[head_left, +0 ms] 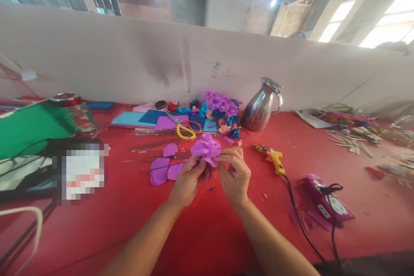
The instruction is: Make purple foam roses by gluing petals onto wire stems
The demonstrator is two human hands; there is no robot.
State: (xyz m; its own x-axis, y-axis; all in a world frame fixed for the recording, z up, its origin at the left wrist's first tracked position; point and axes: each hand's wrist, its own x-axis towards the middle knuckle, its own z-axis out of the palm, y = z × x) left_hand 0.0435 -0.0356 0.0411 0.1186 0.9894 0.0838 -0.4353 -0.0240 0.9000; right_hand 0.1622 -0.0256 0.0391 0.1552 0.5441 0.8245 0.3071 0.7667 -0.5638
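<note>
Both hands are at a purple paper flower (206, 146) above the red table. My left hand (188, 183) grips it from below, thumb and fingers closed about its base, with a thin dark stem running out to the left. At the flower's right edge, my right hand (234, 172) pinches a petal between thumb and fingers. Cut purple paper petals (159, 171) lie on the table just left of my left hand. A yellow hot glue gun (274, 160) rests to the right of my right hand.
Yellow-and-red-handled scissors (186, 131) lie on coloured paper sheets (129, 119). Finished paper flowers (223, 103) are heaped beside a steel jug (260, 108). At right is a purple power strip (330, 202) with black cords; at left, a glass jar (79, 114).
</note>
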